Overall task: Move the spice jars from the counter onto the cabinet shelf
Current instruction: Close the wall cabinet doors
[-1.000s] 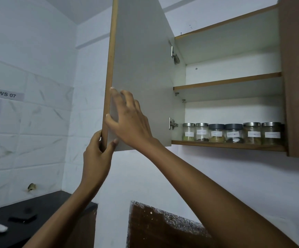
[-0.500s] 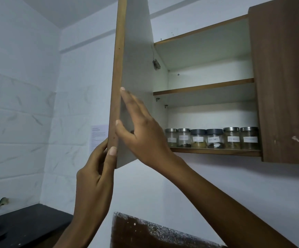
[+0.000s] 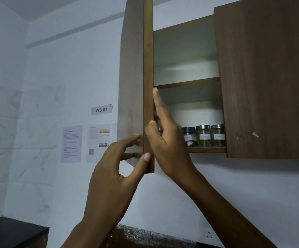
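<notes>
left hand (image 3: 113, 169): pinches the cabinet door (image 3: 148, 59) near its lower corner, thumb on the edge, fingers on the outer face.
right hand (image 3: 166, 145): fingers straight, flat along the door's inner side, thumb on its edge; grips nothing.
spice jars (image 3: 203, 136): in a row on the bottom shelf (image 3: 207, 150), at 3 o'clock from the right hand; three in plain view.
wall: "WS 02" label (image 3: 101, 110) at 9 o'clock from the door, printed sheets (image 3: 71, 144) at the label's 6 o'clock.
</notes>
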